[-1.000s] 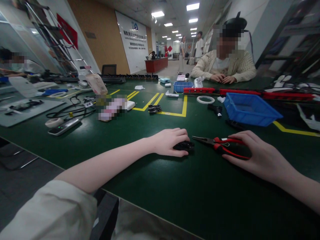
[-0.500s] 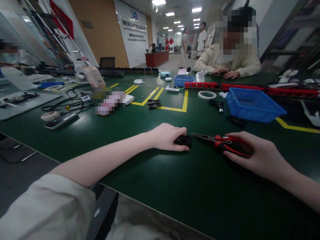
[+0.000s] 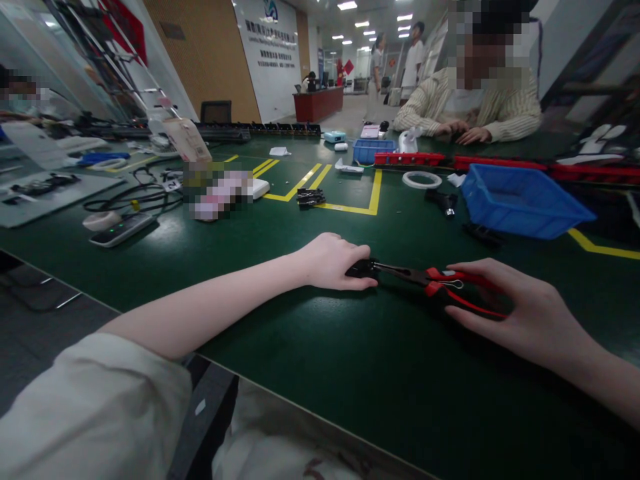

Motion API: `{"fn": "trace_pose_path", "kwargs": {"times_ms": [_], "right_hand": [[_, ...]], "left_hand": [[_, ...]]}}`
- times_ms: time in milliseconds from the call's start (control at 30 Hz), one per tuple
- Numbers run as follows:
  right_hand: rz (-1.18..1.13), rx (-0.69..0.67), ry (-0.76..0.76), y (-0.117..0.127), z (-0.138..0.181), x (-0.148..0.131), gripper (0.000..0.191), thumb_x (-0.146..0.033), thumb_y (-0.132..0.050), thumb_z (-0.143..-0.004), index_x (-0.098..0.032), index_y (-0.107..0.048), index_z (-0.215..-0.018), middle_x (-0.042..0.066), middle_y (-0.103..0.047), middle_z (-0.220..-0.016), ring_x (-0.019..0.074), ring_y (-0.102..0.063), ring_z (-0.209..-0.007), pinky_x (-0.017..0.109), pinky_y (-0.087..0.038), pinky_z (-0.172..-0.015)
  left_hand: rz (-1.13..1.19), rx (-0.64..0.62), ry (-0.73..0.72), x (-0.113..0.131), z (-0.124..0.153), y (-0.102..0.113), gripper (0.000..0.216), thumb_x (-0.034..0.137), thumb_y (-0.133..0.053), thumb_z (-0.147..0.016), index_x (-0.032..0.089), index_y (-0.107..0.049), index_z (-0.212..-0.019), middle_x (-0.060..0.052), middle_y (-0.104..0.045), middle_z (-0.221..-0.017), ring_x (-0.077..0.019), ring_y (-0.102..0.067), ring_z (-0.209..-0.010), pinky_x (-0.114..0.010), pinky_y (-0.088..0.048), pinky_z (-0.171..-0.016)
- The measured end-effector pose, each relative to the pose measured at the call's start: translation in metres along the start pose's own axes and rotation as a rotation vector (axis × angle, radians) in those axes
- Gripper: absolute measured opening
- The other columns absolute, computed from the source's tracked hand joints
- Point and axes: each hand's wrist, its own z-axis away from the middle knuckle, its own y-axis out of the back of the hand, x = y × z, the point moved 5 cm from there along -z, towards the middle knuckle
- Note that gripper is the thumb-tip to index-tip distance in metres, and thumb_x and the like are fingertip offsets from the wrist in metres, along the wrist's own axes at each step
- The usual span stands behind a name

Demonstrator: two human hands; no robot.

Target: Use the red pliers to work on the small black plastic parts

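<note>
Here, as I watch from my station:

Left hand: my left hand (image 3: 333, 261) lies palm down on the green table (image 3: 310, 347), its fingers (image 3: 361, 252) curled together over a small black part (image 3: 361, 269), pinning it to the table surface.

Black part: it sits at the left fingertips, and I can see only its right edge; the rest is hidden under the hand.

Right hand: my right hand (image 3: 505, 308) rests on the table to the right, fingers loosely wrapped around the red handles of the long-nose pliers (image 3: 430, 281); the handles stand a little apart.

Pliers: they lie flat on the table, and the thin nose points left and meets the black part. I cannot tell whether the tip grips the part or only touches it.

Beyond the hands: a blue bin (image 3: 523, 203) stands on the table well behind the right hand, with a white tape ring (image 3: 421, 179) to its left and a yellow marking line (image 3: 373, 193) on the table.

Across the table: a person in a striped shirt (image 3: 470, 110) sits with both hands on the table.
</note>
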Motion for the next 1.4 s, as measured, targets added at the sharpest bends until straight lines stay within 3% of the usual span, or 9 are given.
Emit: {"fn": "trace_pose_path", "kwargs": {"times_ms": [800, 1033, 1233, 1400], "right_hand": [[0.005, 0.018, 0.083, 0.001, 0.0, -0.006, 0.045, -0.046, -0.065, -0.077, -0.021, -0.054, -0.113, 0.006, -0.063, -0.099, 0.0156, -0.061, -0.073, 0.025, -0.05, -0.055], [0.019, 0.06, 0.08, 0.001, 0.002, -0.01, 0.044, -0.044, -0.062, -0.079, -0.021, -0.053, -0.116, 0.007, -0.063, -0.106, 0.0198, -0.064, -0.085, 0.029, -0.052, -0.067], [0.118, 0.088, 0.166, 0.003, 0.003, -0.014, 0.05, -0.041, -0.064, -0.077, -0.021, -0.05, -0.12, 0.009, -0.063, -0.11, 0.0229, -0.065, -0.09, 0.032, -0.054, -0.074], [0.055, 0.093, 0.084, 0.003, 0.004, -0.015, 0.044, -0.044, -0.06, -0.08, -0.02, -0.052, -0.115, 0.008, -0.064, -0.105, 0.0223, -0.065, -0.087, 0.032, -0.053, -0.075]], "left_hand": [[-0.075, -0.03, -0.093, 0.01, 0.0, 0.003, 0.044, 0.058, -0.044, -0.089, 0.016, -0.054, -0.09, -0.002, -0.067, -0.076, -0.0165, -0.059, -0.059, -0.029, -0.04, -0.063], [-0.014, -0.037, -0.129, 0.008, 0.001, 0.002, 0.043, 0.057, -0.043, -0.091, 0.015, -0.054, -0.09, -0.002, -0.067, -0.079, -0.016, -0.058, -0.06, -0.028, -0.039, -0.061], [0.029, -0.03, -0.122, 0.005, 0.002, 0.001, 0.043, 0.058, -0.042, -0.091, 0.016, -0.053, -0.091, -0.003, -0.067, -0.079, -0.0168, -0.059, -0.062, -0.027, -0.038, -0.061], [0.031, -0.009, -0.091, 0.005, 0.002, 0.002, 0.044, 0.059, -0.046, -0.089, 0.017, -0.053, -0.099, -0.003, -0.068, -0.086, -0.017, -0.061, -0.066, -0.027, -0.037, -0.061]]}}
